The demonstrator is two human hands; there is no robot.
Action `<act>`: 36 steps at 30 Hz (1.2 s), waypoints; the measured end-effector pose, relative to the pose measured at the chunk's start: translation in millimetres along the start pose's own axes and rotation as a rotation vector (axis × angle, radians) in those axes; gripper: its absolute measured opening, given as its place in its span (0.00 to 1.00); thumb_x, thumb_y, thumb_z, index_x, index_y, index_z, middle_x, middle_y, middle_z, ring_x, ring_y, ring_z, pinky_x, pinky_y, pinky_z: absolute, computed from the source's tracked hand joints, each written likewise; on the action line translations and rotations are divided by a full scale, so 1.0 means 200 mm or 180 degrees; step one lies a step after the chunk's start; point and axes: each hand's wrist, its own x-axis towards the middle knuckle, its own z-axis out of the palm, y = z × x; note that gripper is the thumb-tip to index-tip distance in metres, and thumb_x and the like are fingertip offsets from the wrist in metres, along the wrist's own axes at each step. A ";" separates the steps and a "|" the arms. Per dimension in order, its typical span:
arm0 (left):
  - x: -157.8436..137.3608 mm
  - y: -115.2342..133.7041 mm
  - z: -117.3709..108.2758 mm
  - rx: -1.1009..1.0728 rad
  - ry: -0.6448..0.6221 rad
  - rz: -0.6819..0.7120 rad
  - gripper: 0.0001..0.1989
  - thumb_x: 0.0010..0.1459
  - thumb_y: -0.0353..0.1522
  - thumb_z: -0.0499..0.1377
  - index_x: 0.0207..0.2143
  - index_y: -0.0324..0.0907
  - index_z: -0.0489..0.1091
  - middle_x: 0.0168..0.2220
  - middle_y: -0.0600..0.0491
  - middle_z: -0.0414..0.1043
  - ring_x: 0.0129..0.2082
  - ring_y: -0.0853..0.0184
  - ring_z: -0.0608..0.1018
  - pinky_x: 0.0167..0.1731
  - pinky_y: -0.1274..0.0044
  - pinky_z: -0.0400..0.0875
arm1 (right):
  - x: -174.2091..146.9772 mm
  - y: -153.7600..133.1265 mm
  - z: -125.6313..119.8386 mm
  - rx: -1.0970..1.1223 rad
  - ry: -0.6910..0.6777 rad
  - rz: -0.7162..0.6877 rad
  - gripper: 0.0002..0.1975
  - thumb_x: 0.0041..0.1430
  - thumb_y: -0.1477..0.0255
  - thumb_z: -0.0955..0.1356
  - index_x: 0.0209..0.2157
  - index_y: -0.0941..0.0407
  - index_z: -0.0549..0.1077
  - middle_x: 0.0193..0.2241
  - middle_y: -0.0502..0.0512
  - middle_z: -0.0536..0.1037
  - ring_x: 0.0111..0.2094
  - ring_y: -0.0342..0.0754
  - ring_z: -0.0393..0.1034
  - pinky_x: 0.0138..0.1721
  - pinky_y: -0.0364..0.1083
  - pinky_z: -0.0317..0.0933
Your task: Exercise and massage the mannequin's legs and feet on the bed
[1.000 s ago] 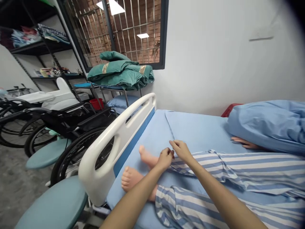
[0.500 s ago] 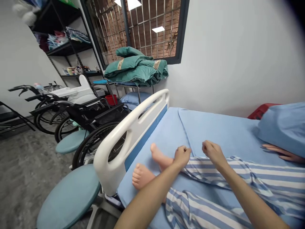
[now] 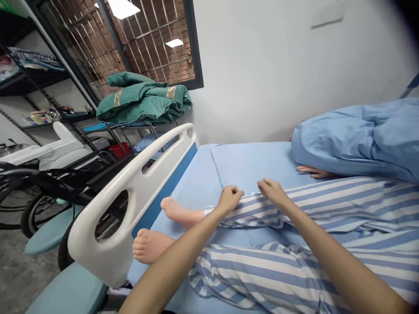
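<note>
My left hand [image 3: 230, 199] is closed in a loose fist over the far leg of a pair of blue-and-white striped trousers [image 3: 258, 270]. Close to its right, my right hand [image 3: 272, 191] is curled with the fingertips together, over the same trouser leg. No object shows in either hand, and a small gap separates them. The trousers are on a lying figure that looks like a manikin, with smooth bare feet [image 3: 151, 245] toward the footboard. A blue cover [image 3: 356, 137] lies over its upper part, and a hand [image 3: 316, 171] sticks out from under it.
The bed has a light blue sheet [image 3: 252, 161] and a white footboard [image 3: 131, 192] at the left. Beyond it stand wheelchairs [image 3: 42, 187], teal round seats [image 3: 68, 290] and a rack with folded green quilts [image 3: 147, 102]. A wall and a barred window are behind.
The view has turned right, showing more of the blue cover and striped trousers. My hands remain close together over the far leg; my right fist has loosened slightly.
</note>
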 end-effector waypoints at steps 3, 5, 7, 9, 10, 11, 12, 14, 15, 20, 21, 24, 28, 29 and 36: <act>0.06 0.08 0.14 -0.0141 -0.0054 0.0133 0.10 0.45 0.34 0.52 0.15 0.42 0.56 0.14 0.61 0.56 0.19 0.74 0.60 0.22 0.80 0.55 | -0.01 0.08 -0.06 0.0084 -0.0015 0.0232 0.16 0.48 0.59 0.62 0.16 0.56 0.62 0.12 0.46 0.61 0.16 0.41 0.55 0.19 0.42 0.50; 0.07 0.08 0.23 0.0080 -0.0001 0.0190 0.10 0.46 0.34 0.51 0.14 0.42 0.57 0.14 0.61 0.56 0.19 0.74 0.60 0.23 0.79 0.54 | 0.00 0.06 -0.12 0.0093 0.0098 0.0018 0.17 0.49 0.60 0.62 0.16 0.57 0.62 0.12 0.47 0.63 0.17 0.41 0.56 0.21 0.41 0.51; 0.05 0.05 0.30 0.0410 0.0181 0.0197 0.11 0.45 0.33 0.51 0.13 0.42 0.57 0.14 0.61 0.55 0.20 0.74 0.59 0.23 0.79 0.52 | 0.01 0.03 -0.20 0.0061 0.0298 -0.0268 0.16 0.50 0.62 0.62 0.15 0.57 0.62 0.13 0.47 0.63 0.19 0.40 0.57 0.24 0.41 0.52; 0.06 0.04 0.33 0.0514 0.0297 0.0143 0.12 0.45 0.33 0.52 0.12 0.42 0.57 0.13 0.61 0.54 0.19 0.74 0.59 0.22 0.79 0.51 | 0.02 0.04 -0.28 -0.0003 0.0471 -0.0365 0.16 0.50 0.64 0.61 0.15 0.57 0.62 0.13 0.47 0.63 0.19 0.40 0.57 0.25 0.41 0.52; 0.07 0.05 0.34 0.0468 0.0291 0.0092 0.12 0.45 0.33 0.52 0.12 0.42 0.56 0.13 0.61 0.53 0.19 0.74 0.59 0.22 0.79 0.51 | 0.02 0.06 -0.30 -0.0084 0.0504 -0.0368 0.15 0.49 0.64 0.62 0.15 0.57 0.62 0.13 0.47 0.63 0.19 0.41 0.57 0.25 0.42 0.52; 0.09 0.07 0.36 0.0410 0.0244 0.0053 0.12 0.45 0.33 0.51 0.12 0.42 0.56 0.12 0.61 0.52 0.19 0.74 0.58 0.22 0.79 0.51 | 0.02 0.08 -0.32 -0.0174 0.0527 -0.0369 0.13 0.48 0.65 0.63 0.16 0.57 0.62 0.13 0.46 0.63 0.20 0.41 0.57 0.25 0.42 0.51; 0.11 0.10 0.38 0.0339 0.0171 0.0065 0.13 0.45 0.34 0.51 0.12 0.42 0.55 0.12 0.61 0.52 0.18 0.74 0.58 0.22 0.79 0.51 | 0.02 0.11 -0.32 -0.0231 0.0555 -0.0361 0.12 0.47 0.65 0.63 0.16 0.57 0.63 0.14 0.46 0.63 0.20 0.41 0.57 0.25 0.42 0.51; 0.16 0.17 0.48 0.0069 0.0046 0.0166 0.13 0.46 0.35 0.51 0.12 0.42 0.55 0.12 0.61 0.53 0.17 0.75 0.58 0.21 0.80 0.52 | 0.02 0.15 -0.33 -0.0218 0.0675 -0.0334 0.12 0.47 0.65 0.63 0.16 0.56 0.62 0.14 0.45 0.61 0.20 0.40 0.55 0.24 0.41 0.50; 0.17 0.19 0.54 -0.0135 0.0016 0.0180 0.14 0.47 0.36 0.50 0.13 0.42 0.55 0.12 0.61 0.53 0.17 0.75 0.58 0.21 0.80 0.53 | 0.02 0.16 -0.34 -0.0202 0.0784 -0.0338 0.13 0.48 0.65 0.62 0.16 0.56 0.61 0.14 0.45 0.60 0.19 0.40 0.54 0.24 0.41 0.49; 0.17 0.25 0.83 -0.0273 0.0197 0.0095 0.20 0.51 0.43 0.47 0.12 0.42 0.56 0.11 0.59 0.55 0.16 0.74 0.60 0.21 0.79 0.54 | 0.04 0.16 -0.52 -0.0688 0.1152 -0.0511 0.13 0.49 0.67 0.60 0.16 0.56 0.61 0.15 0.46 0.62 0.21 0.41 0.55 0.25 0.42 0.48; 0.18 0.26 0.85 -0.0230 0.0205 0.0104 0.20 0.51 0.43 0.47 0.12 0.42 0.56 0.11 0.59 0.55 0.16 0.74 0.60 0.21 0.79 0.54 | 0.04 0.18 -0.56 -0.0786 0.1167 -0.0494 0.12 0.49 0.67 0.60 0.16 0.56 0.61 0.15 0.46 0.62 0.21 0.41 0.55 0.25 0.42 0.48; 0.22 0.32 0.90 -0.0381 0.0208 0.0297 0.17 0.50 0.38 0.48 0.11 0.42 0.56 0.11 0.60 0.54 0.16 0.74 0.60 0.21 0.79 0.54 | 0.05 0.27 -0.64 -0.0781 0.1007 -0.0381 0.13 0.50 0.67 0.59 0.16 0.56 0.60 0.15 0.47 0.62 0.21 0.41 0.56 0.25 0.42 0.48; 0.29 0.39 0.98 -0.0245 0.0253 0.0593 0.15 0.50 0.34 0.48 0.12 0.42 0.55 0.13 0.60 0.52 0.19 0.74 0.59 0.23 0.80 0.53 | 0.07 0.32 -0.70 -0.0304 0.0952 -0.0423 0.14 0.51 0.66 0.59 0.16 0.56 0.59 0.13 0.46 0.61 0.20 0.41 0.56 0.23 0.42 0.50; 0.29 0.39 1.02 -0.0080 0.0265 0.0577 0.15 0.50 0.35 0.48 0.12 0.42 0.54 0.14 0.60 0.52 0.20 0.74 0.59 0.23 0.80 0.52 | 0.07 0.30 -0.72 -0.0193 0.1097 -0.0425 0.14 0.52 0.67 0.59 0.16 0.56 0.59 0.13 0.46 0.61 0.19 0.41 0.56 0.23 0.42 0.51; 0.21 0.33 1.11 0.0689 0.0348 0.0580 0.16 0.49 0.38 0.51 0.13 0.42 0.53 0.15 0.59 0.53 0.20 0.73 0.57 0.24 0.78 0.49 | 0.05 0.20 -0.98 -0.0451 0.1826 -0.0308 0.12 0.54 0.69 0.60 0.18 0.56 0.61 0.15 0.47 0.62 0.19 0.40 0.57 0.26 0.43 0.53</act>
